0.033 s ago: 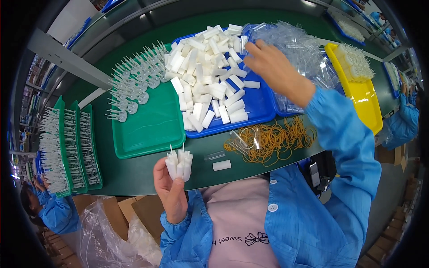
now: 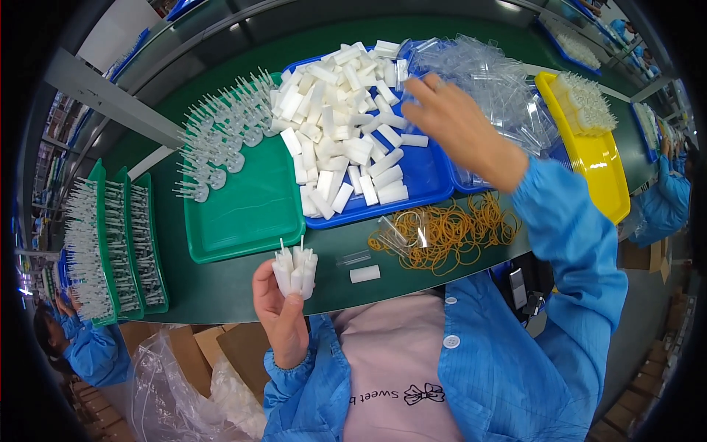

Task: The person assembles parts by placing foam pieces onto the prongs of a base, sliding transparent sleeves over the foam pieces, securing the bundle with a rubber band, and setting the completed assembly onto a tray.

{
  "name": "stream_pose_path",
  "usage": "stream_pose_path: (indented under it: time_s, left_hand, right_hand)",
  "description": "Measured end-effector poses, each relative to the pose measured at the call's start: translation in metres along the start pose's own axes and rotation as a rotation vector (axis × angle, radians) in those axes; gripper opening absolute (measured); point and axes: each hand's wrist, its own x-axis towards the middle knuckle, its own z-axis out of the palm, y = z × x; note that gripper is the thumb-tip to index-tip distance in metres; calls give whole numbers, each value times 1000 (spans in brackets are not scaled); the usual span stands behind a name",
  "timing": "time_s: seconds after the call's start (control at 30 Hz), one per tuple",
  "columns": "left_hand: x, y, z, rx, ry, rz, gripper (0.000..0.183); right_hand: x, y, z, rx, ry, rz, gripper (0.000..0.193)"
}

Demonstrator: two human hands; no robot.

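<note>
My left hand (image 2: 286, 313) is closed around a bundle of white plastic tubes (image 2: 296, 274) with thin stems sticking up. It holds the bundle upright at the table's near edge. My right hand (image 2: 442, 110) is over the gap between a pile of white blocks (image 2: 335, 121) and a heap of clear plastic tubes (image 2: 479, 70). Its fingers point down and are blurred, so whether they grip anything is unclear. The blocks fill much of a blue tray (image 2: 420, 177). In front of me lie a single white block (image 2: 364, 274) and a clear tube (image 2: 353, 258).
Left of the blue tray, a green tray (image 2: 247, 214) bears several upright stemmed bundles (image 2: 221, 140). Green racks of stemmed parts (image 2: 110, 243) stand farther left. Tangled rubber bands (image 2: 449, 236) lie at the right front, and a yellow tray (image 2: 600, 169) is beyond the clear tubes.
My right hand has shifted slightly nearer to me and to the right. My left hand and its bundle stay in place.
</note>
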Motion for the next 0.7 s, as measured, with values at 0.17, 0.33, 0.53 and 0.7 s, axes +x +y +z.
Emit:
stream_pose_path:
  time_s: [0.17,0.33,0.53,0.7]
  left_hand:
    - [10,-2,11,6,-35,-23,66]
    - [13,2,18,30,-92,-34,67]
    - [8,2,17,42,-57,-46,67]
    - [4,4,18,22,-94,-43,66]
  right_hand:
    - [-44,-59,-41,315,63,4,33]
    - [-66,-90,-40,813,-213,32,30]
    - [-47,-55,-31,931,-250,-18,30]
    - [-22,-10,-8,479,-173,201,23]
